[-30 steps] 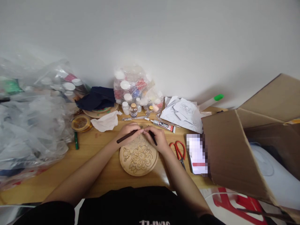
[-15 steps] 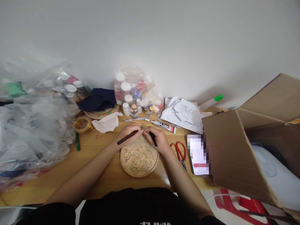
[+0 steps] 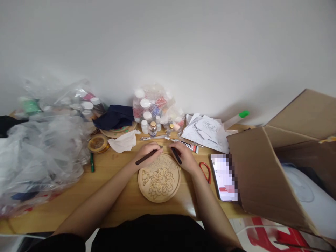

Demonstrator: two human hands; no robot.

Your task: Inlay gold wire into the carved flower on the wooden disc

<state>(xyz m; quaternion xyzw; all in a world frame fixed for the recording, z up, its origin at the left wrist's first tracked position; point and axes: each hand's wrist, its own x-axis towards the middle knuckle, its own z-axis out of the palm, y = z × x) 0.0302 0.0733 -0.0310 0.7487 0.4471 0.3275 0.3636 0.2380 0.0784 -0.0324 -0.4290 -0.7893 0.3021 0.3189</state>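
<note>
My left hand is closed around a slim dark-brown tool that slants across it; the tool's kind cannot be made out. My right hand is closed on a similar short, dark stick-like tool, its tip hard to see. Both hands are over the far edge of a round wooden board, one on each side, with a gap between them. A large outlined flower with gold-coloured lines covers the board's near part. Fainter outlines show near its far edge.
Behind the hands lie a glue tube, pens and small bottles. A wire spool and white cloth are at left, by plastic bags. Red-handled scissors, a phone and a cardboard box stand right.
My hands, close together before, have moved apart, the right one to the right. Both still hold their tools. The whole view has shifted slightly, and my right arm covers more of the scissors.
</note>
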